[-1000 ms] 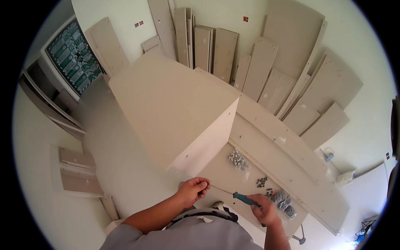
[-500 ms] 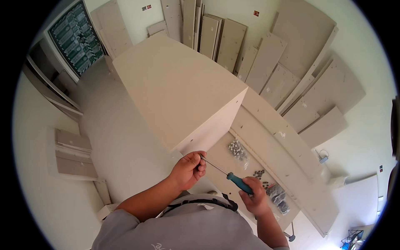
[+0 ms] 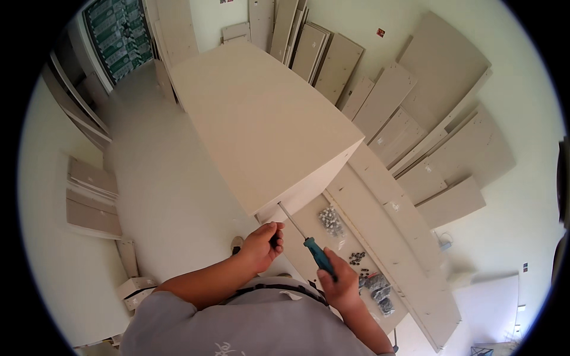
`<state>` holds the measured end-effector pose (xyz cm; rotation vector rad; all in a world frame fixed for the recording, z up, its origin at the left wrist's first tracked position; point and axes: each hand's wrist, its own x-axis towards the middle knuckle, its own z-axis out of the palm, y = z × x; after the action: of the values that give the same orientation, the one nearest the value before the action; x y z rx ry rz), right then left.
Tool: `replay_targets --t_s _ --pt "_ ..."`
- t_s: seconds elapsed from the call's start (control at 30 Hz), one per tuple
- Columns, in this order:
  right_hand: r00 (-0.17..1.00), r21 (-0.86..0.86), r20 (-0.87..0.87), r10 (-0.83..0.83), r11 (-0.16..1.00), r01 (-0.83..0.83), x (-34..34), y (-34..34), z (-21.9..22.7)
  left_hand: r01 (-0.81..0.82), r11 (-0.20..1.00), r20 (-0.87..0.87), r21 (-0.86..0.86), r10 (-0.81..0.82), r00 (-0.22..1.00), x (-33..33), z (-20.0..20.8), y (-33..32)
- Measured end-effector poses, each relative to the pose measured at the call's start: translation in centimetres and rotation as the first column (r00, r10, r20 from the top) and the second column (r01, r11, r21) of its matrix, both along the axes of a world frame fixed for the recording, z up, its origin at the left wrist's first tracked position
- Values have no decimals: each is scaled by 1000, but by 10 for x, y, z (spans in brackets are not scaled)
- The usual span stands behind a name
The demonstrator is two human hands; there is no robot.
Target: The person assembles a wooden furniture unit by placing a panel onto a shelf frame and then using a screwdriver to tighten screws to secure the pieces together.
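Observation:
My right hand (image 3: 341, 283) is wrapped round the teal handle of a screwdriver (image 3: 319, 258). Its long metal shaft slants up to the left, and the tip meets the narrow end face of a large beige cabinet (image 3: 261, 118) near the top edge. My left hand (image 3: 261, 248) is just below that end, left of the shaft and apart from it. Its fingers are curled in toward the thumb; whatever they may hold is hidden.
A bag of small light fittings (image 3: 331, 221), loose dark fittings (image 3: 357, 258) and dark bags (image 3: 377, 286) lie on a beige panel to the right. Several boards (image 3: 380, 101) lean along the far wall. More boards (image 3: 92, 210) stand at left.
My left hand has come off the screwdriver's tip and moved slightly down and left. The screwdriver has moved up and left, its tip now at the cabinet's end. The view has shifted.

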<state>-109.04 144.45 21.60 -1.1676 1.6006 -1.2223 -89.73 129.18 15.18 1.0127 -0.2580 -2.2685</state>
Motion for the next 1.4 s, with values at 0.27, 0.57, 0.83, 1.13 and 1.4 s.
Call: replay_targets --t_s 0.27,0.57,0.83,1.13,1.4 --pt "990 -53 -123 -71 996 65 -8 -19 9 131 987 86 -93 -123 989 6 1 2" --pt "910 333 410 66 918 -217 -16 -35 15 208 959 24 -190 -207 978 11 -8 -1" --pt "982 253 154 114 956 -151 -26 -7 14 147 944 -126 -295 -191 973 4 6 -9" --pt "985 244 -147 93 968 -55 -35 48 24 445 770 246 -457 -371 895 -10 21 -7" --pt "967 202 243 78 971 -129 -61 71 -33 749 422 651 -511 -379 658 -25 42 -9"
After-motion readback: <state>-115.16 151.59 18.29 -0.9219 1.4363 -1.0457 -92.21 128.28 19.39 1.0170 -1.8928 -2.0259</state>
